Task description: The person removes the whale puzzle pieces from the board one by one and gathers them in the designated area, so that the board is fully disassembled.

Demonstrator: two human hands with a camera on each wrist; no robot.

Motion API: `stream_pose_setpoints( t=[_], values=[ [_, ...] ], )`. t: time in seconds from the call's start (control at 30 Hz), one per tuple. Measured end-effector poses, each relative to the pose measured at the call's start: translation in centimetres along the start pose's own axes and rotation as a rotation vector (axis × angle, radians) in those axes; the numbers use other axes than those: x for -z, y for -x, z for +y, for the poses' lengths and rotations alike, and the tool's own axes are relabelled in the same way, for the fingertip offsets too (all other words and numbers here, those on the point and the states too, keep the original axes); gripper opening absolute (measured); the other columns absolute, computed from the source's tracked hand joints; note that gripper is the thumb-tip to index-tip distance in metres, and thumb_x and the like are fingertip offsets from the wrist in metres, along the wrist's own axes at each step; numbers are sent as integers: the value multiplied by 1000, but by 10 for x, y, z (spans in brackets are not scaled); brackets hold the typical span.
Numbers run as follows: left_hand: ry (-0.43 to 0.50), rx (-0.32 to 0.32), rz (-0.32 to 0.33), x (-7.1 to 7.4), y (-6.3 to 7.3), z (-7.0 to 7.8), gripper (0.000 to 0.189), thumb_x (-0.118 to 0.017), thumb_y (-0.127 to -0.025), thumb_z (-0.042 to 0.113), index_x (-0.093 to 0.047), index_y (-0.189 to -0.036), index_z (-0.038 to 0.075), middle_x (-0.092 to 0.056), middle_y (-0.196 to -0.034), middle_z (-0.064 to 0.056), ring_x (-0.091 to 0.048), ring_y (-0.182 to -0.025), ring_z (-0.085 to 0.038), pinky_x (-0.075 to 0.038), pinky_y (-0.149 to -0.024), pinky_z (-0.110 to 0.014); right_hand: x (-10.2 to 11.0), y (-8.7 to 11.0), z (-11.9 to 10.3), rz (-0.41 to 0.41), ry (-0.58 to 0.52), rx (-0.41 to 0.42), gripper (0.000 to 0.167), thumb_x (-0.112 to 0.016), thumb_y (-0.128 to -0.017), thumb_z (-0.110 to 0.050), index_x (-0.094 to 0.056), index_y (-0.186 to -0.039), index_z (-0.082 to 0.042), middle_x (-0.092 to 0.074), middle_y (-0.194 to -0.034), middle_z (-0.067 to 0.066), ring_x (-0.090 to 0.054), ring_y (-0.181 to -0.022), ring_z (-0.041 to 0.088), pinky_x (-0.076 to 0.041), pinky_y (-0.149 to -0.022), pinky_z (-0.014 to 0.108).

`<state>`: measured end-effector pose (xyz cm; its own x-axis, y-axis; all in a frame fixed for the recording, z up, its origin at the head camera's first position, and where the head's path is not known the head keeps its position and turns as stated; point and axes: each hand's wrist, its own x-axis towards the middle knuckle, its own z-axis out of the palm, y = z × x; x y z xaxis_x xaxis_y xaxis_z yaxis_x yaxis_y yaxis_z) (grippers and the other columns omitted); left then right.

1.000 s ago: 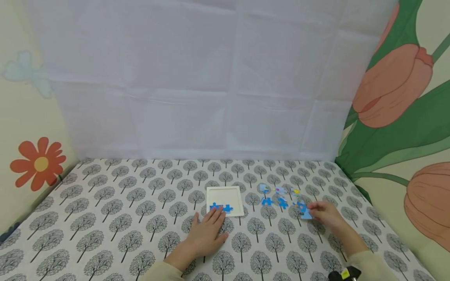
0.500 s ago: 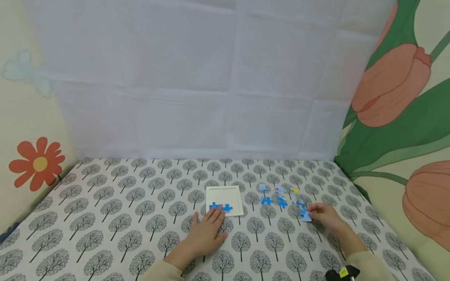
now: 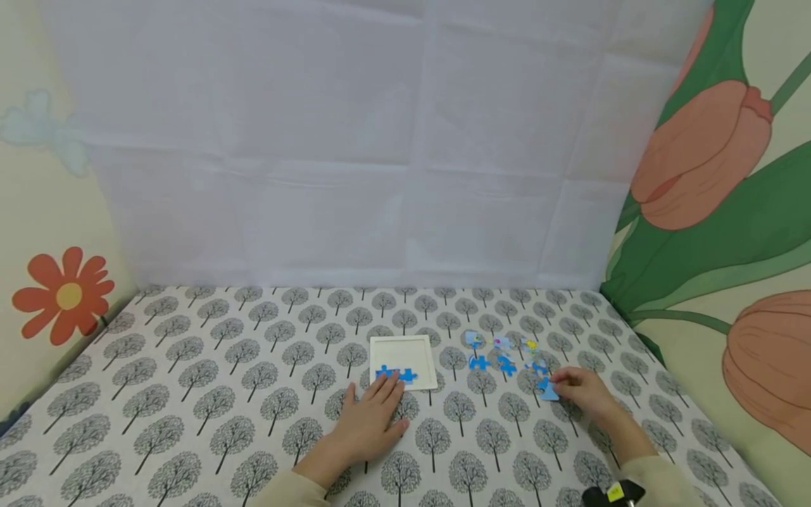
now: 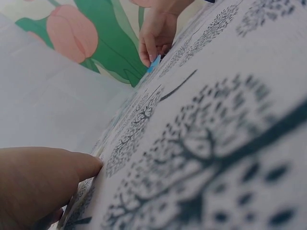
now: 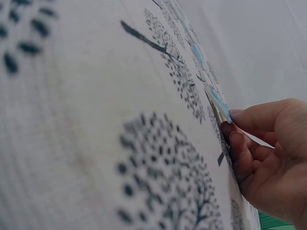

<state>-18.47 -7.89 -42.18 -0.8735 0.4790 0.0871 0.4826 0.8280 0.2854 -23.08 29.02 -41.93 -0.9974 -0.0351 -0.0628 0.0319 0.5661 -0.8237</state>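
Note:
My right hand (image 3: 586, 391) pinches the edge of a blue jigsaw piece (image 3: 548, 391) between thumb and fingers, low over the cloth. The right wrist view shows the piece (image 5: 218, 101) tilted, its near side between thumb and curled fingers. My left hand (image 3: 369, 422) lies with fingers extended over the front edge of a white square puzzle tray (image 3: 405, 345). Its fingertips reach blue jigsaw pieces (image 3: 407, 377) set along the tray's front side and partly cover them. In the left wrist view, the left thumb (image 4: 88, 165) rests at the cloth.
Several loose jigsaw pieces lie right of the tray in two rows, including a blue one (image 3: 507, 365) and one with a yellow patch (image 3: 531, 344). The tree-print tablecloth (image 3: 253, 408) covers the table. A white curtain (image 3: 329, 211) hangs behind it.
The right hand has shifted and turned the pinched jigsaw piece slightly, so its corner now points more toward the front. The left hand stays on the tray edge.

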Motion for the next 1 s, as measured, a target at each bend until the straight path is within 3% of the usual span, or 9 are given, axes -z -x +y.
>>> stream_pose_setpoints(
  t=[0.57, 0.77, 1.0],
  values=[
    [24, 2, 49, -4, -2, -2, 59, -49, -85, 38, -37, -130, 2, -26, -137, -12, -19, -125, -30, -7, -91, -62, -5, -2, 3, 73, 57, -45, 13, -56, -79, 4, -61, -90, 5, -60, -86, 8, -54, -77, 20, -45, -66, 33],
    [50, -6, 66, -6, -2, -4, 58, -49, -85, 38, -39, -130, 3, -26, -137, -12, -20, -125, -29, -7, -91, -61, -5, -1, 4, 68, 64, -16, 13, -55, -79, 4, -61, -91, 5, -60, -87, 9, -54, -76, 20, -45, -65, 32],
    [61, 10, 101, -8, -2, -6, 55, -51, -83, 38, -43, -127, 6, -25, -136, -20, -19, -124, -35, -9, -92, -60, -4, 1, 4, 58, 49, 7, 15, -56, -81, 1, -60, -93, 7, -59, -89, 12, -55, -78, 22, -46, -66, 33]
  ],
)
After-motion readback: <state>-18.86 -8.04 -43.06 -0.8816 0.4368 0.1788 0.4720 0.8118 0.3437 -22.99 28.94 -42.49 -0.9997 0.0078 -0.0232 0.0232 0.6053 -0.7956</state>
